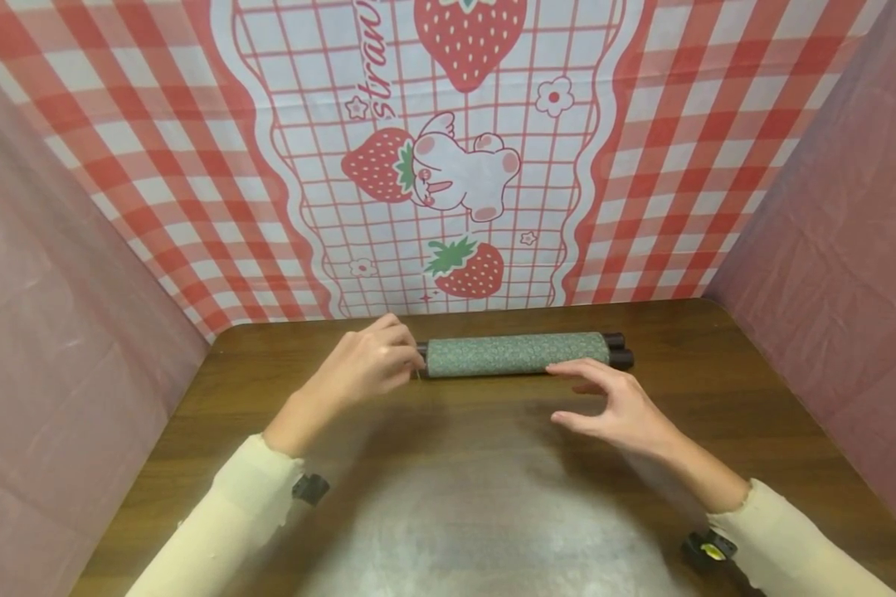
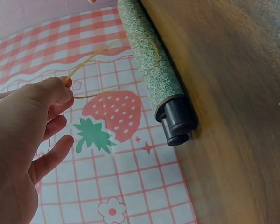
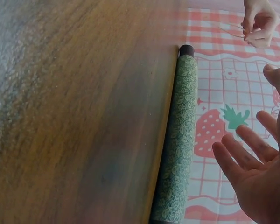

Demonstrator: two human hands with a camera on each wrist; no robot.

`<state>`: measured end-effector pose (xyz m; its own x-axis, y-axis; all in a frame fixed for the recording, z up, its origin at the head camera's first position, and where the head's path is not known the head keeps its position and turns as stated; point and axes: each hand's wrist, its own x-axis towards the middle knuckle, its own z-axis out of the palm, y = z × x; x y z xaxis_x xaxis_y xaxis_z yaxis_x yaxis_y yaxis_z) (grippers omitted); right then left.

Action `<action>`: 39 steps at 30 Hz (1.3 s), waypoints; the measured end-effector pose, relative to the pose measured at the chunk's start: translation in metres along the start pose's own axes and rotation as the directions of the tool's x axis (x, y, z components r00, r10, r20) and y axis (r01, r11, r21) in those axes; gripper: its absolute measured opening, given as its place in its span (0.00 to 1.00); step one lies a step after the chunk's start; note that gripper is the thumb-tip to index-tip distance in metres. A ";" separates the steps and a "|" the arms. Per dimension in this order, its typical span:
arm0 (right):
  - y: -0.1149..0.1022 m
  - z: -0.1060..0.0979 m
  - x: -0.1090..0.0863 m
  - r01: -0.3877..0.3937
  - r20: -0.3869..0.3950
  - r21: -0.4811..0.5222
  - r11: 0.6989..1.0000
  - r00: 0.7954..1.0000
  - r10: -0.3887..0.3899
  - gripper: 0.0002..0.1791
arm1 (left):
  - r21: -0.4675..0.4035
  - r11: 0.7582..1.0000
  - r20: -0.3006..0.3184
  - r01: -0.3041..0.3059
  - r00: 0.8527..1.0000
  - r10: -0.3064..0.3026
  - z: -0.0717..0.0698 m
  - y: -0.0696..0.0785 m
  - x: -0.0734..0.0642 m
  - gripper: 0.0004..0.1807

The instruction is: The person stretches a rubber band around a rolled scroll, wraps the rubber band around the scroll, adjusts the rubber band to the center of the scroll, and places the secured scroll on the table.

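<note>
A rolled-up scroll (image 1: 515,355) in green patterned cloth lies across the far part of the table, dark rod ends (image 2: 179,119) jutting out of it. My left hand (image 1: 377,356) is above its left end, thumb and fingers pinching a thin yellow rubber band (image 2: 86,60). In the left wrist view the band hangs as a loose loop between the hand and the scroll. My right hand (image 1: 616,406) hovers in front of the scroll's right part, fingers spread and thumb apart, with nothing held. The right wrist view also shows that hand's spread fingers (image 3: 245,151) beside the scroll.
The brown wooden table (image 1: 448,497) ends just behind the scroll. A red-and-white checked cloth (image 1: 627,207) with strawberries hangs behind it. Pink curtains (image 1: 829,249) flank both sides. Small dark devices (image 1: 311,489) sit at the wrists.
</note>
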<state>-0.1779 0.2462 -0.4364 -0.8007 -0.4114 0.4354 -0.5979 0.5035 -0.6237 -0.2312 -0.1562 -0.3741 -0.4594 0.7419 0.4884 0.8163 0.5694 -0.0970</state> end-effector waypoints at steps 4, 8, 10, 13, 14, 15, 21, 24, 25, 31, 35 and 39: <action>-0.001 0.000 0.000 -0.009 -0.007 0.056 0.998 1.000 0.010 0.33 | 0.010 1.000 -0.021 -0.013 1.000 0.013 0.000 -0.001 -0.001 0.07; 0.001 0.001 0.000 -0.009 -0.031 0.134 0.991 0.999 0.013 0.31 | 0.006 1.000 -0.018 -0.016 1.000 0.016 0.000 -0.001 -0.001 0.07; 0.003 0.002 0.000 -0.009 -0.047 0.175 0.984 0.999 0.017 0.29 | 0.001 1.000 -0.018 -0.014 1.000 0.014 0.000 -0.002 -0.001 0.07; 0.005 0.003 0.001 -0.014 -0.071 0.216 0.976 0.997 0.030 0.24 | -0.008 1.000 -0.021 -0.011 1.000 0.010 0.000 -0.002 -0.001 0.07; 0.005 0.004 0.001 -0.016 -0.080 0.218 0.976 0.996 0.035 0.22 | -0.010 1.000 -0.023 -0.010 1.000 0.010 0.000 -0.002 -0.001 0.07; 0.006 0.004 0.001 -0.022 -0.088 0.216 0.976 0.995 0.042 0.20 | -0.009 1.000 -0.027 -0.012 1.000 0.012 0.000 -0.002 -0.001 0.07; 0.006 0.006 0.003 -0.065 -0.112 0.202 0.977 0.990 0.089 0.14 | 0.018 0.999 -0.047 -0.028 0.998 0.029 0.001 -0.005 -0.001 0.08; 0.006 0.007 0.004 -0.079 -0.107 0.236 0.968 0.988 0.107 0.13 | 0.028 0.999 -0.052 -0.032 0.998 0.033 0.000 -0.005 -0.001 0.08; 0.006 0.006 0.004 -0.084 -0.107 0.246 0.966 0.988 0.113 0.13 | 0.029 0.999 -0.053 -0.032 0.998 0.033 -0.001 -0.005 0.000 0.08; 0.005 0.007 0.005 -0.086 -0.107 0.304 0.949 0.987 0.124 0.14 | 0.026 0.999 -0.052 -0.026 0.998 0.027 -0.004 -0.005 0.001 0.07; 0.004 0.008 0.004 -0.080 -0.107 0.322 0.943 0.987 0.120 0.14 | 0.031 0.999 -0.053 -0.028 0.998 0.030 -0.004 -0.005 0.002 0.07; 0.004 0.009 0.004 -0.081 -0.110 0.335 0.939 0.986 0.124 0.14 | 0.035 0.999 -0.059 -0.036 0.998 0.038 -0.004 -0.006 0.004 0.06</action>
<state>-0.1834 0.2399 -0.4427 -0.8679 -0.2599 0.4233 -0.4841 0.2517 -0.8380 -0.2364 -0.1574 -0.3681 -0.4067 0.7408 0.5346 0.8195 0.5545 -0.1449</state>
